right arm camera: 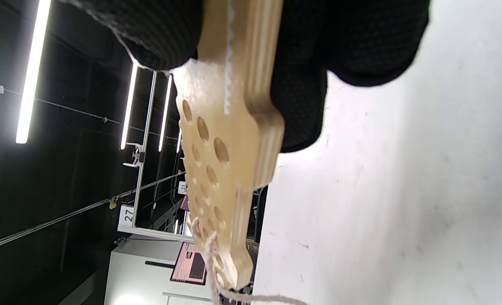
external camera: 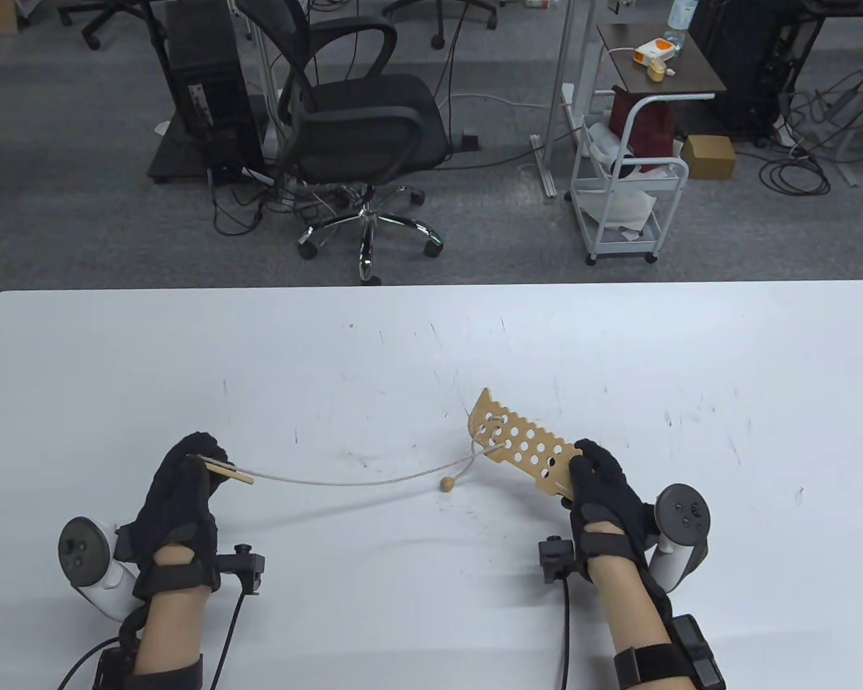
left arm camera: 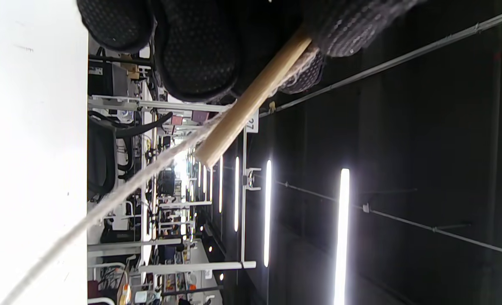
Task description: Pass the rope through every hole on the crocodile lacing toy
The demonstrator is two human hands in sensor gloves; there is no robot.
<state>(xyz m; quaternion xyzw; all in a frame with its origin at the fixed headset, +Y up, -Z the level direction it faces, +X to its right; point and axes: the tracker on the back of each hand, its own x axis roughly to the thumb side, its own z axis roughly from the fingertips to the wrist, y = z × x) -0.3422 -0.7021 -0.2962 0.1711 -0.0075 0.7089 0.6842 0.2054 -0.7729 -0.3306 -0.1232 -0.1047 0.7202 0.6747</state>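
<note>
The wooden crocodile lacing toy [external camera: 521, 446] is a flat plywood board with several round holes, held off the white table [external camera: 431, 345] right of centre. My right hand [external camera: 600, 478] grips its near end; in the right wrist view the fingers [right arm camera: 344, 46] clamp the board [right arm camera: 225, 144]. A pale rope [external camera: 345, 480] runs through holes at the board's far end and stretches left. My left hand [external camera: 194, 467] pinches the rope's wooden needle tip [external camera: 229, 472], seen close in the left wrist view [left arm camera: 251, 97]. A wooden bead [external camera: 446, 485] hangs on the rope's short end below the board.
Beyond the table's far edge stand a black office chair [external camera: 359, 122], a white trolley [external camera: 618, 187] and a computer tower [external camera: 205, 86] on the grey carpet.
</note>
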